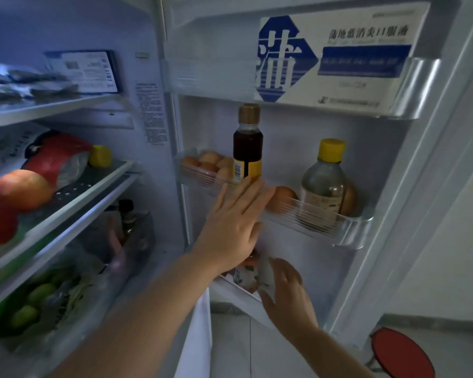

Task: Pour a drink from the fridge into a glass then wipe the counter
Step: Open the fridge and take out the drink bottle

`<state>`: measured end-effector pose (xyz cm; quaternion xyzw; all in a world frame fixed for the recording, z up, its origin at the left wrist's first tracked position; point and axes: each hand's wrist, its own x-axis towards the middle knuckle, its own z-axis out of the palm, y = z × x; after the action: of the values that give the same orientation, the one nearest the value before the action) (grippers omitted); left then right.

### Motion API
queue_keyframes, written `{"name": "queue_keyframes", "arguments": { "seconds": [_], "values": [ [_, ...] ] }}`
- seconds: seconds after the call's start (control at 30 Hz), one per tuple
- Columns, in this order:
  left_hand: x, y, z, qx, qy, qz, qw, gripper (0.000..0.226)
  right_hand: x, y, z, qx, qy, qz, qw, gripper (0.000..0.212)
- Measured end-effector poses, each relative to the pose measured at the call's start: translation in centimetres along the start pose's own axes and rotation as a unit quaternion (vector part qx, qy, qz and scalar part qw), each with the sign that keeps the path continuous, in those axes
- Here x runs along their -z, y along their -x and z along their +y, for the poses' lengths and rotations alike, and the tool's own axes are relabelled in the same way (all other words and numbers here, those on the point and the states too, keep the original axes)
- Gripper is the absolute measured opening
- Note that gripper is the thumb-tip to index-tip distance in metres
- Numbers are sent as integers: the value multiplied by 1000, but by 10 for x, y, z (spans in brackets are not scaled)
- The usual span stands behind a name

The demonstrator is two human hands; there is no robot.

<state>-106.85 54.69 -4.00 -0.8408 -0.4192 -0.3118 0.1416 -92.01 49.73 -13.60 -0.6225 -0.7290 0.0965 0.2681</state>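
While the left hand is spread flat over the middle door shelf, the right hand, fingers loose, reaches for a drink carton below it; eggs and bottles crowd that shelf.

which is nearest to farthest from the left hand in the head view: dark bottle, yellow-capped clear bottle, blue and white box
1. Dark bottle, middle door shelf, just above the left hand's fingertips.
2. Yellow-capped clear bottle, same shelf, to the right.
3. Blue and white box, top door shelf, upper right.
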Motion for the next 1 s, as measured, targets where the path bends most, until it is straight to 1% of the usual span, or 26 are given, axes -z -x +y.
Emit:
{"name": "queue_keyframes", "arguments": {
  "seconds": [0.07,0.17,0.23,0.3,0.33,0.37,0.43,0.5,0.57,0.67,0.7,0.83,1.0],
  "values": [
    [-4,8,-9,19,14,5,1000,60,-7,-21,-2,-37,-39,0,999,54],
    [-12,30,-27,82,24,11,996,61,-18,-50,-4,-84,-91,-29,992,74],
    [-25,52,-38,106,6,-14,994,59,-29,-66,-4,-107,-114,-35,987,84],
    [-44,78,-45,127,5,-67,990,56,-37,-76,-3,-128,-139,-38,981,89],
    [-52,89,-46,138,13,-105,985,57,-42,-80,-3,-126,-139,-33,982,89],
    [-61,100,-46,152,18,-151,977,62,-45,-82,-3,-120,-132,-26,984,87],
    [-78,115,-46,184,1,-254,949,67,-55,-86,-3,-120,-135,-15,983,83],
    [-89,122,-47,189,-9,-308,932,63,-65,-88,0,-131,-147,-8,980,80],
    [-95,122,-47,183,-15,-327,927,60,-65,-88,-3,-135,-165,5,977,72],
    [-103,124,-49,184,-9,-362,914,62,-66,-88,-2,-140,-186,13,972,58],
    [-106,126,-49,184,-8,-367,912,63,-67,-88,-2,-138,-192,13,972,59],
    [-112,132,-49,196,14,-363,911,66,-72,-86,-4,-126,-210,12,970,75],
    [-113,135,-50,198,26,-355,913,67,-65,-79,-10,-130,-198,19,971,71]
  ]
}}
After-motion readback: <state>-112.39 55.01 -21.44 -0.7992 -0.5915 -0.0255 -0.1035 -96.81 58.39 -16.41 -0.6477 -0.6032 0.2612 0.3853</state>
